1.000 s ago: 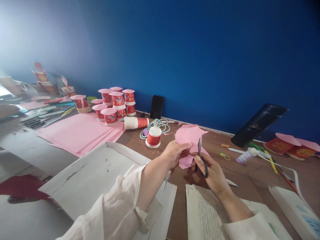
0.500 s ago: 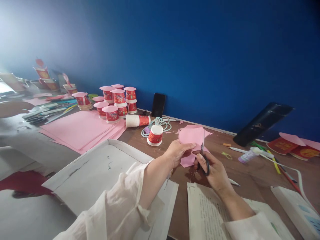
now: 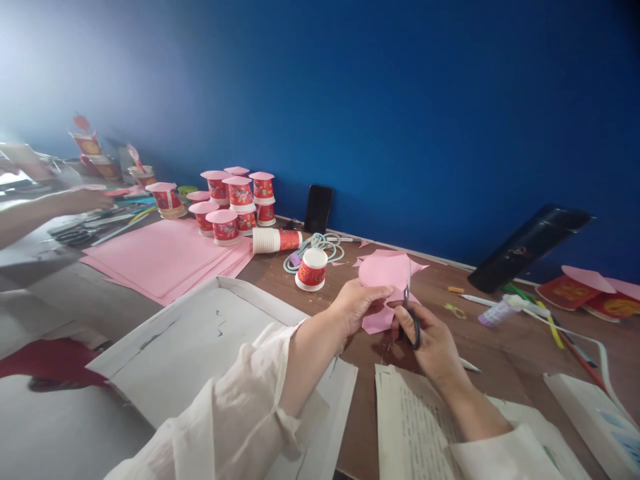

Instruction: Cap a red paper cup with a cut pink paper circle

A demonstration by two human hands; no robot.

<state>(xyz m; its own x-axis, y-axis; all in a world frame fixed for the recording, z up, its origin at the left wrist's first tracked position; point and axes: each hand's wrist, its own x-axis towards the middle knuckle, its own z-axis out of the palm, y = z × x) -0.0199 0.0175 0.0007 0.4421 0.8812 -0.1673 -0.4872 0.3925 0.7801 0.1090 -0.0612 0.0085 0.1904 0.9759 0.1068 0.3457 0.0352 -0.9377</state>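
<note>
Pink paper (image 3: 381, 269), matte, round-edged at left, sharp-cornered at right.

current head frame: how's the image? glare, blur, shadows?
Head view, upper left: white glare washes out the blue wall; head view, far left: co-worker's hand looks soft and hazy; head view, centre: pink paper reads fairly clearly, dark shadow on the table beneath it; head view, top right: corner falls to black.

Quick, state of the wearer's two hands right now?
Left hand: closed, pinching the partly cut pink paper sheet.
Right hand: closed around black-handled metal scissors.
</note>
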